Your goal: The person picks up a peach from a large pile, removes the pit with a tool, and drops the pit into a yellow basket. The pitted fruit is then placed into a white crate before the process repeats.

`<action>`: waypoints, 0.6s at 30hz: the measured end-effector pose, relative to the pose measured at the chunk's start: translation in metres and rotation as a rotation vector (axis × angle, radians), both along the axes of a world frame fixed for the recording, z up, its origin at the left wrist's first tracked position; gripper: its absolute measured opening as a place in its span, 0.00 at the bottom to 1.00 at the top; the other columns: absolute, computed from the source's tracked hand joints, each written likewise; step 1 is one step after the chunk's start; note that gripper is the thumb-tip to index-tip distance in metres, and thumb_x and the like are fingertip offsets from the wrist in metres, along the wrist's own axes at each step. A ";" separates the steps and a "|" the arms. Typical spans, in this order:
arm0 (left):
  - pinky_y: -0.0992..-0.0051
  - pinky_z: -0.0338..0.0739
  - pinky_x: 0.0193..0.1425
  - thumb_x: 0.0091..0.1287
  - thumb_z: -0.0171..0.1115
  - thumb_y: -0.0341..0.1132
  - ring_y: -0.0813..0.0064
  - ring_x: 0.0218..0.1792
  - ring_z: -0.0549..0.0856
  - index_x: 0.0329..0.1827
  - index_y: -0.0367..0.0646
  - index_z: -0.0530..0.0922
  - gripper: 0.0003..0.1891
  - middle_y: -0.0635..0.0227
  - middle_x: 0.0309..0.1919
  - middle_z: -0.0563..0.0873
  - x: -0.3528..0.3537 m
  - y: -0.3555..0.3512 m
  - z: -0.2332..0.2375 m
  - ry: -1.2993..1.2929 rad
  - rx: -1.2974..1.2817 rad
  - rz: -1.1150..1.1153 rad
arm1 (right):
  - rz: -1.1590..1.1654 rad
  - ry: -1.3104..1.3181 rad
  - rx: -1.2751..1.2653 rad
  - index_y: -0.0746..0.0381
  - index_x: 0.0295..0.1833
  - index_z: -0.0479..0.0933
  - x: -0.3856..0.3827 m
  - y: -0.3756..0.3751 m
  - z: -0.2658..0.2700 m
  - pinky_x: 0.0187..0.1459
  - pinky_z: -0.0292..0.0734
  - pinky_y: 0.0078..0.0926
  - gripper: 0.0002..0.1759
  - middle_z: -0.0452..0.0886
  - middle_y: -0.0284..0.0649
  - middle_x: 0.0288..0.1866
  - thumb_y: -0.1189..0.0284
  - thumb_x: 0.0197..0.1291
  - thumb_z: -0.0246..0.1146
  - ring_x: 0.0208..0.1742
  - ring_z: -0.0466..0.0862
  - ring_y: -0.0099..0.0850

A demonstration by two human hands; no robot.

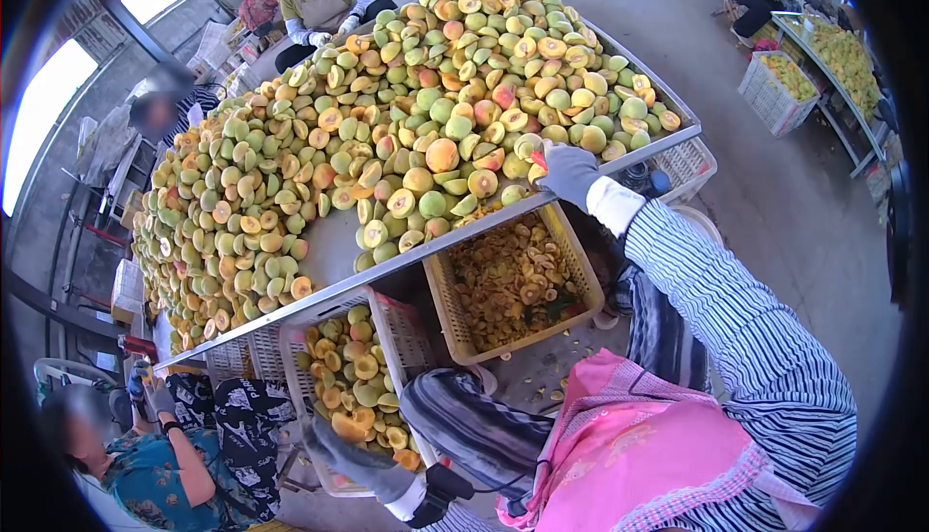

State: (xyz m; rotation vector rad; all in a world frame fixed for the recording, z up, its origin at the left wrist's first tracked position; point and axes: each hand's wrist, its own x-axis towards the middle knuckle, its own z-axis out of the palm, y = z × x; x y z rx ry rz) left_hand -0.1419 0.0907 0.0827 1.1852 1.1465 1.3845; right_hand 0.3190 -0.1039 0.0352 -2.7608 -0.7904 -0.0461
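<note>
On the room's grey floor (774,232), a metal-rimmed table (334,242) is heaped with green-to-orange fruit (442,154), mostly halved. A red item (538,159) is grasped by the right hand (569,176); whether anything is held by the left hand (356,459), over a crate (387,338), cannot be told.

Fruit (442,154) at centre looks smooth and matt; the tray rim (455,239) is smooth metal, the crate (581,267) below centre matt plastic, the lower-right apron (634,445) cloth.
</note>
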 end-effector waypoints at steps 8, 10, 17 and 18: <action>0.65 0.76 0.63 0.73 0.57 0.38 0.65 0.60 0.79 0.64 0.39 0.74 0.20 0.60 0.64 0.74 0.045 -0.045 0.016 -0.218 -0.117 -0.363 | 0.062 0.368 0.269 0.70 0.63 0.69 0.043 -0.009 -0.013 0.43 0.79 0.40 0.46 0.85 0.55 0.40 0.50 0.45 0.75 0.39 0.85 0.49; 0.66 0.79 0.60 0.74 0.57 0.35 0.66 0.55 0.82 0.63 0.39 0.75 0.17 0.60 0.61 0.77 0.080 -0.077 0.019 0.117 0.286 -0.548 | 0.067 0.466 0.388 0.69 0.60 0.72 0.038 -0.014 -0.005 0.42 0.78 0.40 0.45 0.85 0.54 0.39 0.49 0.44 0.76 0.36 0.85 0.50; 0.60 0.78 0.61 0.75 0.58 0.45 0.61 0.54 0.83 0.66 0.44 0.72 0.22 0.60 0.60 0.78 0.171 -0.097 -0.030 -0.370 -0.544 -0.876 | 0.146 0.074 0.306 0.64 0.47 0.76 -0.008 -0.012 -0.004 0.44 0.79 0.45 0.25 0.85 0.52 0.38 0.57 0.52 0.70 0.43 0.85 0.51; 0.54 0.77 0.61 0.75 0.57 0.48 0.56 0.57 0.80 0.67 0.47 0.70 0.23 0.58 0.63 0.74 0.187 -0.098 -0.039 -0.442 -0.676 -0.900 | 0.180 0.114 0.459 0.62 0.49 0.75 -0.023 -0.013 0.001 0.44 0.79 0.46 0.24 0.84 0.52 0.38 0.58 0.54 0.69 0.43 0.85 0.52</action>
